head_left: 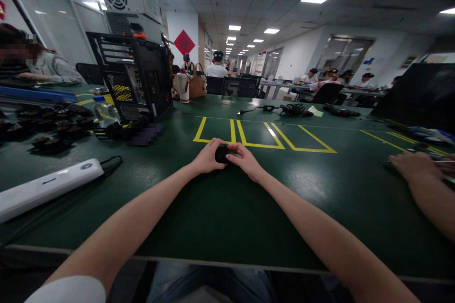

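Observation:
A small black rounded part (221, 153) sits between my two hands, low over the green table (213, 213); its exact kind is too small and dark to tell. My left hand (208, 158) curls round it from the left, fingers over the top and thumb below. From the right, my right hand (248, 162) pinches its side with thumb and fingertips. Both hands are closed on this part, which hides much of it. Just beyond them, yellow tape outlines (256, 145) mark the table.
On the left lie a white power strip (53, 187), a heap of black parts (53, 125) and an open computer case (142, 75) with power supplies on top. A cup (183, 87) and coiled cable (293, 109) are farther back. At right, another person's hand (415, 165) works.

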The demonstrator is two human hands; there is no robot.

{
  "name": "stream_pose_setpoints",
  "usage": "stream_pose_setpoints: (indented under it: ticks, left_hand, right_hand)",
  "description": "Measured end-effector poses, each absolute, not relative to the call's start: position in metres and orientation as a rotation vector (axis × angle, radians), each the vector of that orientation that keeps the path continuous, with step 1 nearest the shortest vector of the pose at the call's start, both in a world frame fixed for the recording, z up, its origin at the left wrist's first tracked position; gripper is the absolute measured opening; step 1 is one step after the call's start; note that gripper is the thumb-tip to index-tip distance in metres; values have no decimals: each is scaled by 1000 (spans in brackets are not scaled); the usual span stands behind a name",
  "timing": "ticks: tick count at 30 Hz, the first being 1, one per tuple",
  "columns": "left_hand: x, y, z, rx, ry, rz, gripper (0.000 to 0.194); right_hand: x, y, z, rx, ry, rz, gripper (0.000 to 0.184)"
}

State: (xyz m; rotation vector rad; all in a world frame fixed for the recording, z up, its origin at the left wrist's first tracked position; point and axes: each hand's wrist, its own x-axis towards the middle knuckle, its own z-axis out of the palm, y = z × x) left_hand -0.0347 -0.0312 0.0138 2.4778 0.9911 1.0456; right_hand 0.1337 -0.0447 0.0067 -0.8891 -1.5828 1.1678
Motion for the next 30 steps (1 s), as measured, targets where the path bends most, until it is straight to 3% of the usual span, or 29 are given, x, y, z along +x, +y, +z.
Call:
stream_pose_setpoints:
  ticks: [13,22,30]
  left_hand:
    - [-34,-31,14,2494,1000,1059,54]
    - [-35,-30,13,2499,970,1070,54]
    - [-34,-31,14,2480,997,1047,54]
  right_hand:
    - [137,-43,2,-850,-1573,1176,24]
    - [138,-42,2,-867,-1582,1197,34]
    - [136,-44,2,-840,-1588,1179,28]
